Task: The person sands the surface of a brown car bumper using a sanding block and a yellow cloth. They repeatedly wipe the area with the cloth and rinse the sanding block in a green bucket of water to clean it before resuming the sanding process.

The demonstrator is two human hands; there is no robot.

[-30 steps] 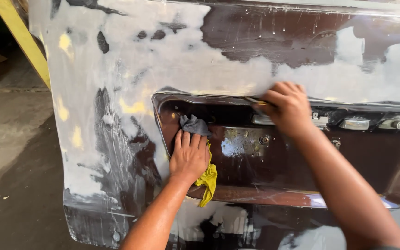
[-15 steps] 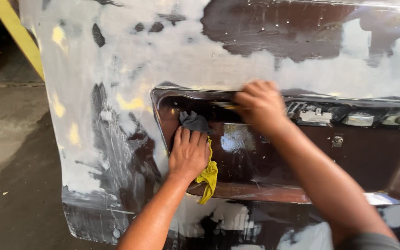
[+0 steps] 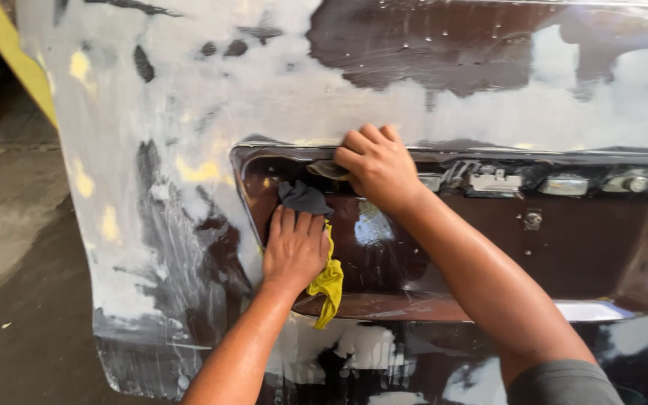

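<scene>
Brown, filler-patched car panel [image 3: 489, 67] under rag-pressing left hand [image 3: 295, 247], yellow-grey rag [image 3: 327, 283].

Both forearms are bare, and a grey short sleeve [image 3: 564, 382] covers the right upper arm.

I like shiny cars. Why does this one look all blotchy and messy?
The dark brown car panel is covered in big grey-white patches with a few yellow spots, so the paint looks uneven and worn away. The left hand presses a yellow and grey cloth into the recess, and the right hand grips its upper edge.
</scene>
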